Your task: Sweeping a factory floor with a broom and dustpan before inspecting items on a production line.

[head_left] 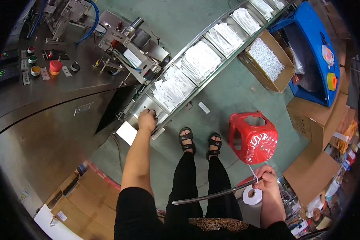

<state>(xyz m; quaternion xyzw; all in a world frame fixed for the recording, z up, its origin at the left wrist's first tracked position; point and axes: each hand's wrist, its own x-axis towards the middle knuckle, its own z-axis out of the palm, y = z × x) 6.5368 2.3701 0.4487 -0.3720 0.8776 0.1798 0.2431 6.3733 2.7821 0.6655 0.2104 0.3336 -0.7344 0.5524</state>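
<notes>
My left hand (147,120) reaches to the near end of a metal conveyor (160,114). Its fingers curl down at the bare end compartment; whatever they may hold is hidden. Just beyond it, compartments hold stacks of flat white packets (174,88). At the lower right, my right hand (266,178) is closed around one end of a long, thin, dark curved strip (212,198), which extends left across my legs. A thin white tie (252,172) hangs at that hand, running up toward the red stool.
A red plastic stool (254,138) stands right of my feet. Beyond it are a carton of small white pieces (268,60) and a blue bin (314,52). A steel machine with buttons (48,86) fills the left. Flattened cardboard (94,202) lies lower left; a white roll (252,195) sits by my right arm.
</notes>
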